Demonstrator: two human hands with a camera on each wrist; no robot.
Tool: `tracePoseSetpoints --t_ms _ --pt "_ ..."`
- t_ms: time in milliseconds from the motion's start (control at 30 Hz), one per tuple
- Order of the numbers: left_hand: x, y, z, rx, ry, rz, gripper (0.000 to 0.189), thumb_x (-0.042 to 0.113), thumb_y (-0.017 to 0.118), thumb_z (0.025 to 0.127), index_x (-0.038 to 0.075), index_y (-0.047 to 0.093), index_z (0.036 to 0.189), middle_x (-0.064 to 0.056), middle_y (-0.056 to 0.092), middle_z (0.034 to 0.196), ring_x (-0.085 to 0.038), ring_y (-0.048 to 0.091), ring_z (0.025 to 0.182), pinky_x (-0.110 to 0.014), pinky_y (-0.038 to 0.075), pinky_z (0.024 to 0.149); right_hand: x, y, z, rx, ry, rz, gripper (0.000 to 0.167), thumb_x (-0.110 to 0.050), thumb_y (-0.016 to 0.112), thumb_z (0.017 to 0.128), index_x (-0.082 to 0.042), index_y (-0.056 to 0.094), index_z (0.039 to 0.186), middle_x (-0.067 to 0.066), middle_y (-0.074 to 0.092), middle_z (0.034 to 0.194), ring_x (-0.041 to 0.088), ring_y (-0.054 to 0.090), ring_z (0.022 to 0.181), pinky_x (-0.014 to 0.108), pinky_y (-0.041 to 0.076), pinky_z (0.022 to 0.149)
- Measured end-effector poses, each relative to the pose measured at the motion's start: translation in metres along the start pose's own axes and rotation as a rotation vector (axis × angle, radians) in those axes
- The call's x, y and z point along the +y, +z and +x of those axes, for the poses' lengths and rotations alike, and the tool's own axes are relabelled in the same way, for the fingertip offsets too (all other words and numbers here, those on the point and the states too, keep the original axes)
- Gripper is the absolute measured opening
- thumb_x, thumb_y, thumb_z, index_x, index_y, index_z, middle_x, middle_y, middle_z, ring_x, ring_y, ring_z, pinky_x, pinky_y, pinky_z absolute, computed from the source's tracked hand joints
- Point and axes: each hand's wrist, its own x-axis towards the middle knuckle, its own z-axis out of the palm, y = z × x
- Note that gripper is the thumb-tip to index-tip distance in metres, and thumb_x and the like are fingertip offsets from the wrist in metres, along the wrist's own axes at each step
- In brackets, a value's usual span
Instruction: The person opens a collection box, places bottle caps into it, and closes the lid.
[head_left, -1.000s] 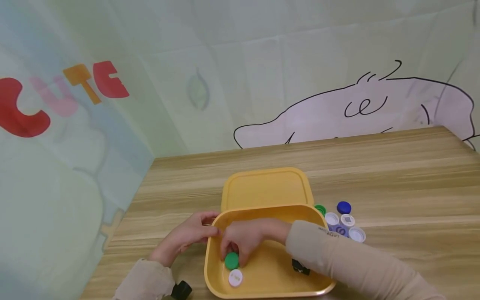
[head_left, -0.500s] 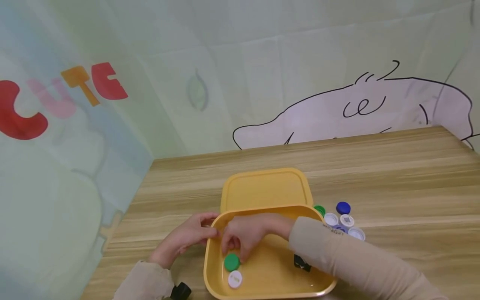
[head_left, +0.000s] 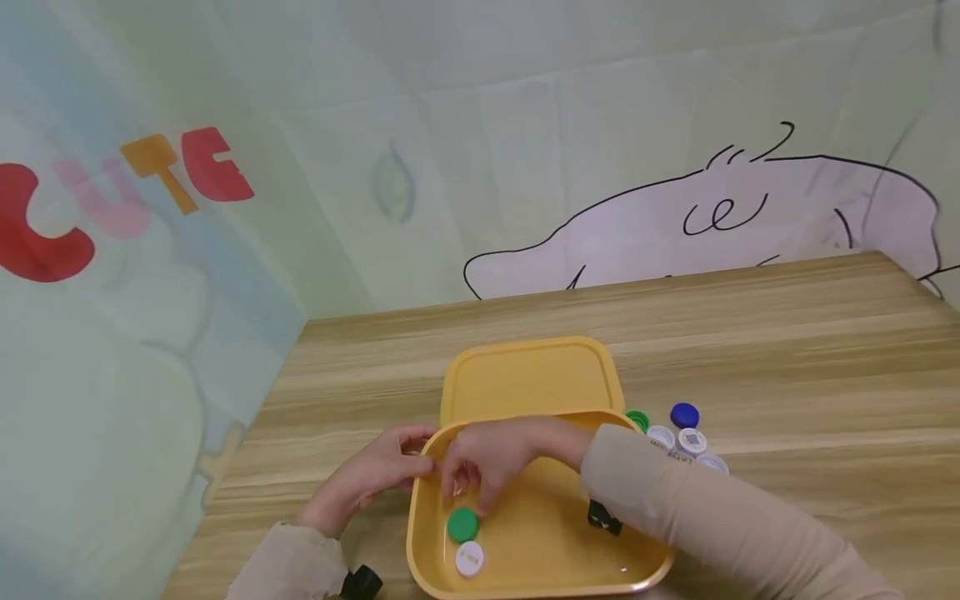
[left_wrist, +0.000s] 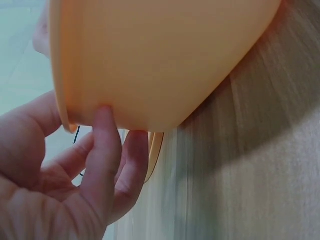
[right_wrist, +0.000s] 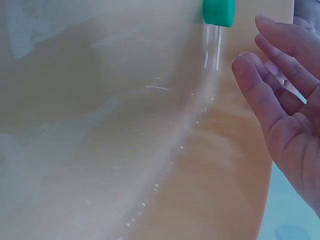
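Note:
In the head view a yellow plastic box (head_left: 555,546) stands on the table. My left hand (head_left: 382,465) grips its left rim; the left wrist view shows the fingers (left_wrist: 104,150) against the outer wall, the thumb at the rim. Inside the box, a green bottle cap (head_left: 462,525) and a white bottle cap (head_left: 469,559) lie side by side near the left wall. My right hand (head_left: 491,458) hovers in the box just behind the green cap. The right wrist view has its loosely bent fingers (right_wrist: 252,85) apart from that cap, holding nothing.
Behind the box lies a yellow lid (head_left: 532,379). To its right are several loose caps: a blue cap (head_left: 685,415), a green cap (head_left: 638,420) and white caps (head_left: 692,441), partly hidden by the right sleeve (head_left: 675,492). A printed cloth wall (head_left: 420,167) borders the wooden table (head_left: 787,358).
My right hand has lifted slightly away from the green cap, which stays beside the white one. The left hand keeps its place on the rim.

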Motion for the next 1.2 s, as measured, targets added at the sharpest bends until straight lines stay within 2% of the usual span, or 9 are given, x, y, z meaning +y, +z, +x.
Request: tracePoseSetpoints --t_ms 233,667,1200 --pt "0.002 -0.001 0.0 0.003 -0.005 0.007 0.048 0.003 0.057 0.08 -0.01 0.048 0.125 -0.012 0.059 0.103 -0.016 0.06 0.083 -0.029 0.054 0.068 -0.004 -0.009 -0.005 0.003 0.024 -0.014 0.031 -0.004 0.078 0.071 -0.005 0.068 0.1 -0.002 0.059 0.084 0.004 0.053 0.073 0.011 0.044 0.069" --pt "0.001 0.0 0.001 0.013 -0.021 0.006 0.048 0.003 0.057 0.079 -0.009 0.049 0.125 -0.012 0.059 0.104 -0.018 0.062 0.085 -0.031 0.055 0.07 -0.007 -0.024 -0.018 0.034 0.057 0.0 0.032 -0.003 0.075 0.073 -0.004 0.067 0.103 0.007 0.061 0.091 0.013 0.055 0.081 0.014 0.044 0.073" --pt "0.0 -0.001 0.003 0.004 -0.02 -0.006 0.05 0.003 0.058 0.079 -0.009 0.048 0.126 -0.013 0.059 0.104 -0.018 0.062 0.084 -0.031 0.055 0.069 -0.006 -0.04 -0.033 0.094 0.051 0.009 0.032 -0.004 0.073 0.074 -0.003 0.067 0.105 0.006 0.062 0.093 0.009 0.053 0.082 0.018 0.046 0.076"
